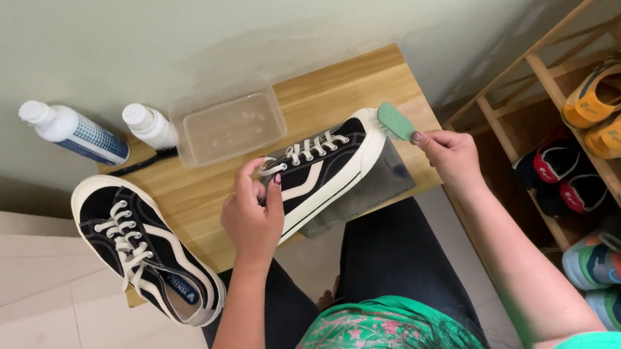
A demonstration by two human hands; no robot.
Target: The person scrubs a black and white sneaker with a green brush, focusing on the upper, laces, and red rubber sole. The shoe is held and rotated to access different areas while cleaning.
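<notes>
Closest to us, our left hand (253, 218) grips the heel end of a black sneaker (323, 169) with white laces, tilted over a grey cloth (374, 187) on the wooden table (332, 90). Our right hand (449, 157) clasps a green brush (396, 121) against its toe. Farther left lies the second sneaker (143, 248); beyond stand a clear tray (229, 126) and two bottles (76, 132).

The left hand (252, 218) grips a black sneaker (323, 169) at its laces, tilted over a grey cloth (375, 190) on the wooden table (332, 86). The right hand (449, 159) presses a green brush (396, 121) against the sneaker's toe. Left of the left hand lies a second sneaker (143, 248).
</notes>
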